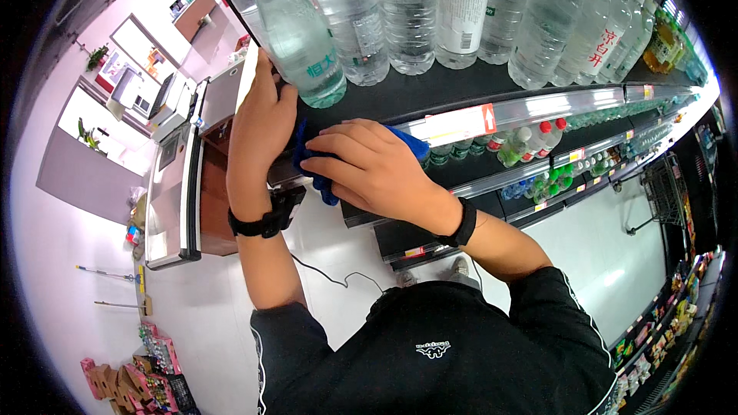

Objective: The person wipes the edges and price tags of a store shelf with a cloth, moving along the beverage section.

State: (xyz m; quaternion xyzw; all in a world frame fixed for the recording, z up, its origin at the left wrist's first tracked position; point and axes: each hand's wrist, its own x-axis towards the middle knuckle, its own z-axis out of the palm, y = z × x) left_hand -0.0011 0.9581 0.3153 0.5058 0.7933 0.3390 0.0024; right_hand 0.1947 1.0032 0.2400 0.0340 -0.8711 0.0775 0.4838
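My right hand (369, 165) presses a bunched blue cloth (410, 143) against the front edge of the black shelf (400, 97), close to its left corner. The fingers are bent over the cloth. At the shelf's left end, my left hand (261, 119) reaches up beside a greenish clear water bottle (300, 46). Its thumb stands apart near the bottle's base; the other fingertips are mostly hidden, and whether they grip anything cannot be made out. More clear bottles, including a white-labelled bottle (463, 8), stand upright along the shelf.
Lower shelves hold small bottles with green caps (555, 177). A white price strip (453, 124) lines the shelf front. A counter (173, 200) stands at left, a shopping cart (663, 192) at right. Boxes (123, 384) sit at lower left; a dark cable (338, 280) crosses the floor.
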